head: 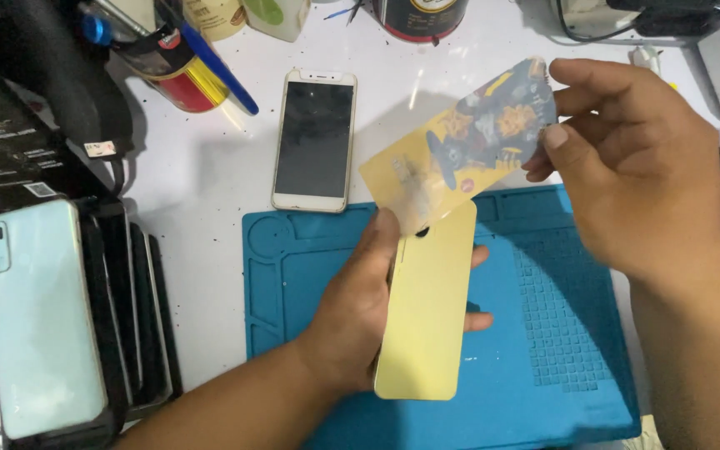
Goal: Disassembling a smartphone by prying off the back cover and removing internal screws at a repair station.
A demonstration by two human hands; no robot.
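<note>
Left hand (360, 312), lower centre of frame, is closed around a pale yellow phone back panel (427, 321); thumb lies along the panel's left edge near its top, fingertips show past the right edge. Panel is held roughly upright w/ a slight tilt, plain side to the camera, above the blue work mat (543, 400).

Right hand (627, 167), upper right of frame, pinches the far end of a printed film sheet (468, 142) between thumb and fingers. Sheet is yellowish w/ a dark cartoon-style print, partly see-through, running diagonally from the upper right down to the centre, where its lower end overlaps the top of the yellow panel near the left thumb. Can't tell if that end is stuck to the panel or just lying over it.

Around them: white-framed smartphone (314, 140), dark screen up, lies flat on the white table (210, 250) just above the mat's upper left corner, apart from both hands. Mat has moulded trays on its left side and a grid of small squares on the right. Far left of frame: a light mint-coloured phone (39, 317), back facing up w/ camera strip at its top left, rests on a row of dark phones standing on edge (139, 317). Upper left: red and gold can (181, 71) w/ a blue pen (218, 71) leaning across it. Top centre: bottoms of a few containers, cut off by the frame edge.
</note>
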